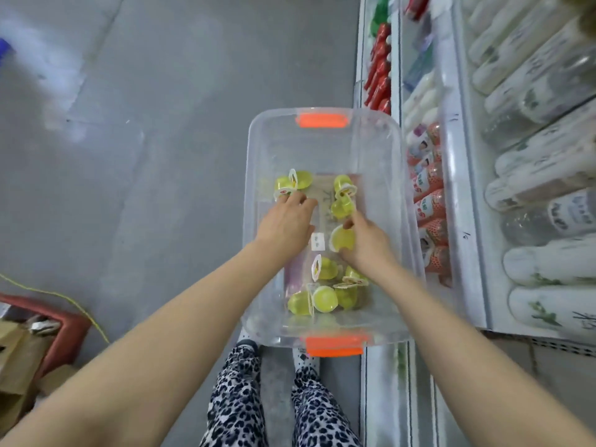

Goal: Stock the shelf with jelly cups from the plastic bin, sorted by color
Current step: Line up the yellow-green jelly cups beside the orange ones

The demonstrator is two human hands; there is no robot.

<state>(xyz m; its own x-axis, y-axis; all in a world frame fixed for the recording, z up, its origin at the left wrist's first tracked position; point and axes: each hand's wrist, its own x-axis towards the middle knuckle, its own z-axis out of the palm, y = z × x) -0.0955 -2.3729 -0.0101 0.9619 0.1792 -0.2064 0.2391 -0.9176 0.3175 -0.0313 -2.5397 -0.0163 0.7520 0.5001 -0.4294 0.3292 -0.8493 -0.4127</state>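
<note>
Grips yellow jelly cup (pixel 342 241) in right hand (pixel 368 244); curls left hand (pixel 285 223) fingers onto second jelly cup (pixel 283 186) inside plastic bin (pixel 322 144).

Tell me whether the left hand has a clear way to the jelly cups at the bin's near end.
Probably yes: the bin is open-topped, the left hand is inside it, and nothing covers those jelly cups.
</note>
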